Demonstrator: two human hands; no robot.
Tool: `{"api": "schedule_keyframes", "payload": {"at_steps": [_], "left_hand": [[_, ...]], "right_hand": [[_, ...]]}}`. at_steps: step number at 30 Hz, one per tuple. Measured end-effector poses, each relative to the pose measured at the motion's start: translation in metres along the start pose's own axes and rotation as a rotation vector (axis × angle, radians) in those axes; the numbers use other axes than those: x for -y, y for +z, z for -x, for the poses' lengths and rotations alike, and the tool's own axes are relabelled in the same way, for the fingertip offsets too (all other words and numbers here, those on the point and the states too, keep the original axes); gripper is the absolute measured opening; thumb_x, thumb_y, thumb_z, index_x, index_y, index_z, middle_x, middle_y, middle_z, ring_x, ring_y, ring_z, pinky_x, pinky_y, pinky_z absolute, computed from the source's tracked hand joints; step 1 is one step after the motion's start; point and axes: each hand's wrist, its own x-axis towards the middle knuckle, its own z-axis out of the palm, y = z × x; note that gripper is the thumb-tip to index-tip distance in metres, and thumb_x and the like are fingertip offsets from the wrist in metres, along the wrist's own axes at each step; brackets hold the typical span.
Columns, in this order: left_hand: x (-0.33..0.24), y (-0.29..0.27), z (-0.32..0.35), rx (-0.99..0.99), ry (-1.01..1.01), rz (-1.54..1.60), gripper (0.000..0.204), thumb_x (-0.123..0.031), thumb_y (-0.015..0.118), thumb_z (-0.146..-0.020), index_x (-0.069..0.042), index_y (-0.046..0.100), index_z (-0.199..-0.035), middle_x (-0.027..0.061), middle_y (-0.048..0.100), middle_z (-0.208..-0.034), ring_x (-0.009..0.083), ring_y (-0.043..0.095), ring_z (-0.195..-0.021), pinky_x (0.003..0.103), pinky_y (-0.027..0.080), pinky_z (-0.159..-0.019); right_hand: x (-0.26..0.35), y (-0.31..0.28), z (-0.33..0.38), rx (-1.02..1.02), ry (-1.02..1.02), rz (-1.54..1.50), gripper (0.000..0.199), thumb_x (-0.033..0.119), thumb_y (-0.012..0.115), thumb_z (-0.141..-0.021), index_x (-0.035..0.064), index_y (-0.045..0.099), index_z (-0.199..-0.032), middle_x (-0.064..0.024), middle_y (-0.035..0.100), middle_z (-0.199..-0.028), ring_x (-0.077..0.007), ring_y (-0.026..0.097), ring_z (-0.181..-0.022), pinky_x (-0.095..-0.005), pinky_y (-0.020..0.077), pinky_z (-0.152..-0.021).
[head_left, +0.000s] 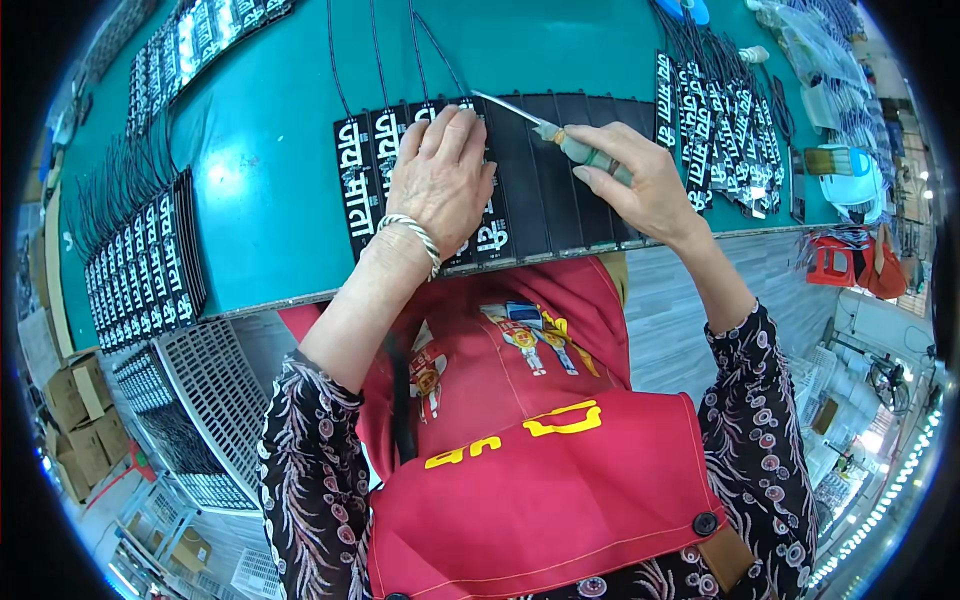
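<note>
So the right hand (640, 180) was wrapped around what looked like a screwdriver (550, 133), thumb and fingers clamped on its cloudy handle. The left hand (440, 178) wasn't gripping anything I could see, just palm down, fingers flat over the black lettered strips (355, 185) along the near edge of the green bench (255, 225).

The tip sat right by the strips' top ends, near the thin black cables (420, 62); couldn't tell if it touched. My worry was a slip: too much sideways push on that long shaft and it could've jabbed the left fingertips or nicked a cable. If the left palm had eased off, the row might've skewed against the plain black panel (560, 175) beside it.

Further out, a wide elbow swing could've messed up the right-hand strip pile (735, 150), and a tugged cable could've dragged the left-hand strip stack (145, 265) off the edge.
</note>
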Motion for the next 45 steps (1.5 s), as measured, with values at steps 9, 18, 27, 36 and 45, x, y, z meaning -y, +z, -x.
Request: {"api": "schedule_keyframes", "payload": {"at_steps": [9, 18, 27, 36, 45], "left_hand": [[0.0, 0.004, -0.017, -0.015, -0.016, -0.005, 0.056, -0.026, 0.065, -0.093, -0.009, 0.047, -0.143, 0.0115, 0.06, -0.123, 0.0256, 0.057, -0.117, 0.043, 0.04, -0.102], [0.013, 0.007, -0.021, -0.048, -0.03, 0.025, 0.059, -0.025, 0.067, -0.091, -0.008, 0.047, -0.143, 0.0091, 0.059, -0.118, 0.0239, 0.057, -0.111, 0.042, 0.042, -0.098], [0.037, 0.006, -0.03, -0.108, -0.055, 0.118, 0.055, -0.019, 0.068, -0.087, -0.005, 0.05, -0.138, 0.0055, 0.058, -0.109, 0.0204, 0.058, -0.109, 0.044, 0.04, -0.095], [0.048, 0.01, -0.028, -0.1, -0.077, 0.152, 0.052, -0.018, 0.065, -0.09, -0.006, 0.05, -0.138, 0.0071, 0.06, -0.121, 0.0203, 0.056, -0.12, 0.045, 0.039, -0.1], [0.054, 0.01, -0.028, -0.085, -0.085, 0.137, 0.066, -0.018, 0.073, -0.086, -0.009, 0.045, -0.145, 0.0083, 0.06, -0.126, 0.0215, 0.058, -0.117, 0.043, 0.04, -0.099]], "right_hand": [[0.008, -0.007, -0.022, 0.054, -0.128, 0.308, 0.042, 0.003, 0.074, -0.081, 0.0081, 0.066, -0.122, -0.0096, 0.067, -0.103, -0.0253, 0.068, -0.076, -0.0331, 0.0552, -0.064], [0.032, -0.021, -0.056, 0.161, -0.141, 0.389, 0.038, 0.004, 0.07, -0.083, 0.0091, 0.067, -0.12, -0.0095, 0.065, -0.097, -0.0269, 0.066, -0.075, -0.0349, 0.0536, -0.065], [0.06, -0.031, -0.104, 0.297, -0.155, 0.433, 0.036, 0.004, 0.068, -0.083, 0.0068, 0.067, -0.119, -0.0123, 0.062, -0.09, -0.0303, 0.064, -0.074, -0.0381, 0.0516, -0.065], [0.068, -0.019, -0.109, 0.301, -0.093, 0.444, 0.035, 0.002, 0.068, -0.082, 0.0052, 0.067, -0.118, -0.0113, 0.065, -0.093, -0.0277, 0.066, -0.073, -0.0364, 0.0536, -0.064], [0.07, -0.023, -0.131, 0.334, -0.1, 0.417, 0.033, 0.004, 0.066, -0.083, 0.0034, 0.068, -0.116, -0.0123, 0.062, -0.084, -0.0261, 0.062, -0.067, -0.035, 0.0478, -0.059]]}}
